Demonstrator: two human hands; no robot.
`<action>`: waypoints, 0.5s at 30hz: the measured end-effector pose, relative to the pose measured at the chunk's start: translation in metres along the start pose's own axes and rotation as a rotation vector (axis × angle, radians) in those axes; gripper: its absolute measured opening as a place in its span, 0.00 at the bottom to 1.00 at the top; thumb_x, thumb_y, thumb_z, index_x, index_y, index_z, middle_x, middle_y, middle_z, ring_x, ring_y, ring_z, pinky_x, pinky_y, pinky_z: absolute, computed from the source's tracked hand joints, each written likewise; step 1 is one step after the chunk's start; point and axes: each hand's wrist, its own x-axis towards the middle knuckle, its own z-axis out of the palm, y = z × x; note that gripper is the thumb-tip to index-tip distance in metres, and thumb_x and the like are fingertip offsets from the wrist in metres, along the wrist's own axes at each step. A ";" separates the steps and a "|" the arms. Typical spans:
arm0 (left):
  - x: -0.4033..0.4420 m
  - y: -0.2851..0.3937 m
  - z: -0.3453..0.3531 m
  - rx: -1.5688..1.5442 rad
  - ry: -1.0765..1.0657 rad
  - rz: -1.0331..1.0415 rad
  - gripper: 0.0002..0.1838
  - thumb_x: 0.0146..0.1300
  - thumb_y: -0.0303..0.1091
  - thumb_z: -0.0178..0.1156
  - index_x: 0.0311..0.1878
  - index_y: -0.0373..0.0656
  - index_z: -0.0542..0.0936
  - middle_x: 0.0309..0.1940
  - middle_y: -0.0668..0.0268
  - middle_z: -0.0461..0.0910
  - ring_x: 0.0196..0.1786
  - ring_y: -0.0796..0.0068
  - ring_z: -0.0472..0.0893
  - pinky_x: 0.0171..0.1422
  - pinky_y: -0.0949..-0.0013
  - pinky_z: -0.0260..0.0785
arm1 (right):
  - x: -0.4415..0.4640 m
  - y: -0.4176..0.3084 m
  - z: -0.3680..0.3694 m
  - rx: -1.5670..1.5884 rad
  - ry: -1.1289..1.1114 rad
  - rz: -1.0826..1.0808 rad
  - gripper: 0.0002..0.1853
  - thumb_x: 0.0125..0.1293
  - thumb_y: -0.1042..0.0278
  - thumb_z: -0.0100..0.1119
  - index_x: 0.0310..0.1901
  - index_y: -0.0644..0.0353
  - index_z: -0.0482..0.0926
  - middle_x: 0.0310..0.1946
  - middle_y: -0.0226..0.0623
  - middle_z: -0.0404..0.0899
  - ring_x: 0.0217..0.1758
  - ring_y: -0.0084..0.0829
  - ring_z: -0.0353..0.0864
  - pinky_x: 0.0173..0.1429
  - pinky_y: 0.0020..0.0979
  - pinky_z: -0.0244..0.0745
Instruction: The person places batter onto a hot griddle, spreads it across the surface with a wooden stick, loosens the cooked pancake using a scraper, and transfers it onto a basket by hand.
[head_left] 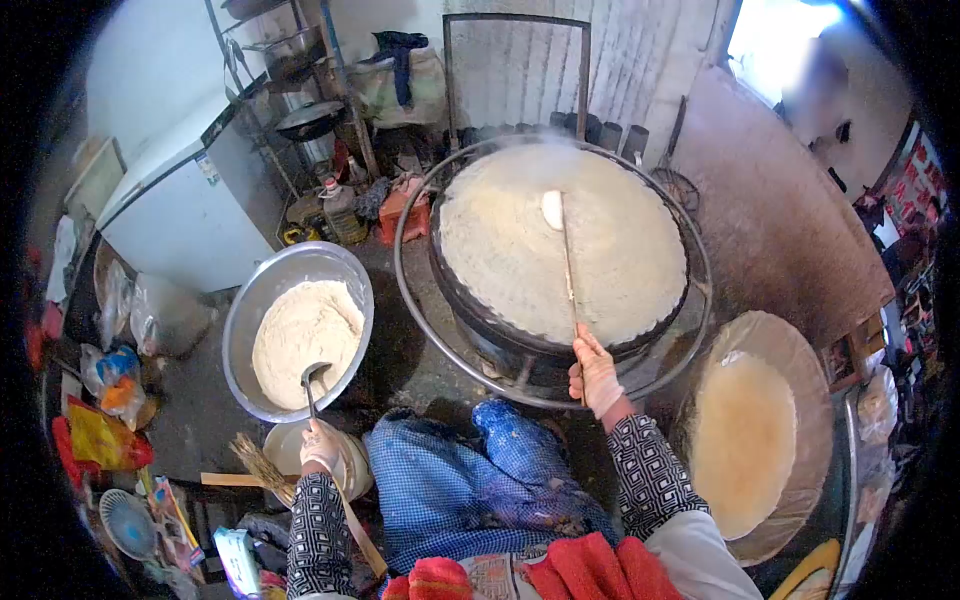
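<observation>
My right hand is closed round the lower end of a long thin stick. The stick's pale, rounded head rests on a wide layer of batter that covers a large round griddle, with steam at its far edge. My left hand is wrapped round the handle of a metal ladle, whose head lies in thick pale batter inside a big metal bowl.
A metal ring surrounds the griddle. At the right stands a lined basket with a pale round sheet inside. A bucket and a straw brush are below the bowl. A white chest and an oil bottle stand behind.
</observation>
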 end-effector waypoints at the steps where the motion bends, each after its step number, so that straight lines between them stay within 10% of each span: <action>1: 0.002 0.000 0.000 0.002 -0.001 -0.013 0.39 0.66 0.44 0.56 0.77 0.45 0.53 0.68 0.43 0.66 0.69 0.42 0.71 0.70 0.50 0.67 | -0.005 0.005 0.003 0.013 -0.077 -0.021 0.25 0.73 0.57 0.57 0.71 0.38 0.69 0.13 0.31 0.68 0.08 0.25 0.61 0.11 0.32 0.58; 8: -0.004 -0.014 -0.007 -0.345 -0.051 -0.071 0.34 0.67 0.29 0.50 0.77 0.47 0.56 0.62 0.42 0.71 0.64 0.41 0.74 0.70 0.51 0.67 | -0.044 0.037 -0.004 0.515 -0.296 0.041 0.25 0.73 0.52 0.56 0.70 0.26 0.67 0.17 0.28 0.71 0.12 0.22 0.58 0.17 0.28 0.56; 14: -0.070 -0.056 0.006 -0.262 0.942 0.490 0.36 0.70 0.26 0.49 0.80 0.51 0.52 0.45 0.53 0.77 0.40 0.58 0.81 0.46 0.57 0.77 | -0.096 0.067 0.021 0.458 -0.048 -0.050 0.22 0.76 0.55 0.53 0.69 0.23 0.68 0.17 0.26 0.71 0.14 0.22 0.64 0.18 0.30 0.61; 15: -0.089 -0.048 -0.010 -0.614 0.761 0.476 0.36 0.71 0.27 0.49 0.80 0.51 0.52 0.41 0.57 0.76 0.35 0.65 0.79 0.40 0.61 0.75 | -0.096 0.071 0.025 0.433 -0.076 -0.031 0.24 0.76 0.55 0.53 0.71 0.25 0.66 0.16 0.27 0.70 0.13 0.23 0.64 0.17 0.30 0.62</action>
